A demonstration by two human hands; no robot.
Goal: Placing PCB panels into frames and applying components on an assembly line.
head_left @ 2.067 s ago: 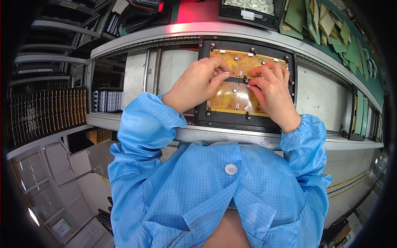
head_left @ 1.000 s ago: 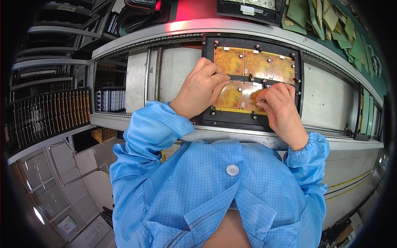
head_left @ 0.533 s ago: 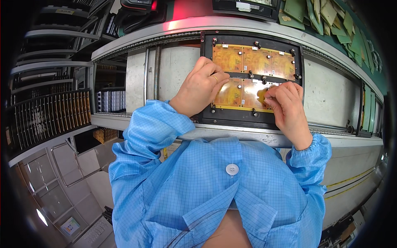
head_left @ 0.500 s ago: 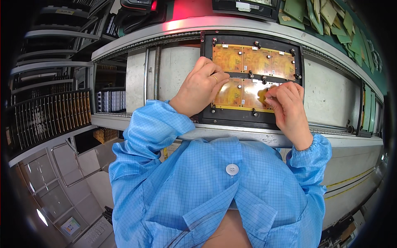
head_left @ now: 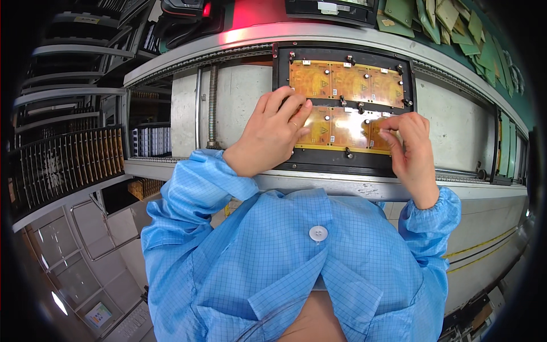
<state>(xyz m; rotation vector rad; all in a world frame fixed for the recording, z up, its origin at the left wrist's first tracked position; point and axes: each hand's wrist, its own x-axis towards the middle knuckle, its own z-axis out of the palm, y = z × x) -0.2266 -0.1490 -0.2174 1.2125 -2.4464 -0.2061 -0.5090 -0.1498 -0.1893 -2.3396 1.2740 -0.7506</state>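
Two amber circuit-board panels, the far panel (head_left: 346, 82) and the near panel (head_left: 348, 130), lie flat one behind the other in a black carrier frame (head_left: 342, 163). Small metal-and-black clips sit along their edges. My left hand (head_left: 270, 132) rests over the left end of the near panel, its fingers spread and bent, hiding that corner. At the panel's right end is my right hand (head_left: 413, 149), thumb and forefinger pinched together. What lies between those fingertips, if anything, is too small to make out.
The carrier lies across a metal rail conveyor (head_left: 364, 181) with chain edges and a threaded rod (head_left: 212, 108). Green sheets (head_left: 473, 34) are piled at the far right. A rack of upright boards (head_left: 68, 162) stands left; a black device (head_left: 188, 23) sits at the back.
My left hand's fingers have spread from a closer pinch, and the hand has come down over the near panel's left end. My pinched right hand has shifted slightly right.
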